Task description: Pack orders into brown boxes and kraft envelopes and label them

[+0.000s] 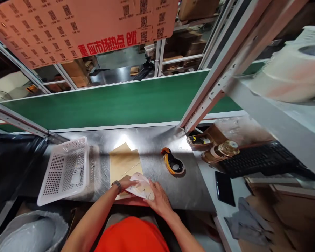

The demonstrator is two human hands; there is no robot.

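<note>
Between my two hands is a small pale packet (141, 186) with faint print, tilted above the near edge of the metal table (149, 140). My left hand (125, 182), with a watch on the wrist, grips the packet's left end. My right hand (159, 198) closes on its right side, thumb and fingers along the edge. Behind and partly beneath them lie flat tan cardboard envelopes (124, 159). To the right rests an orange and black tape dispenser (173, 162). What is inside the packet cannot be seen.
A white perforated basket (55, 178) with a labelled packet inside stands at the left. On the right are a bottle (220, 152), a phone (225, 188), a keyboard (259, 157) and a small cardboard box (211, 134). A green conveyor belt (115, 106) crosses behind the table.
</note>
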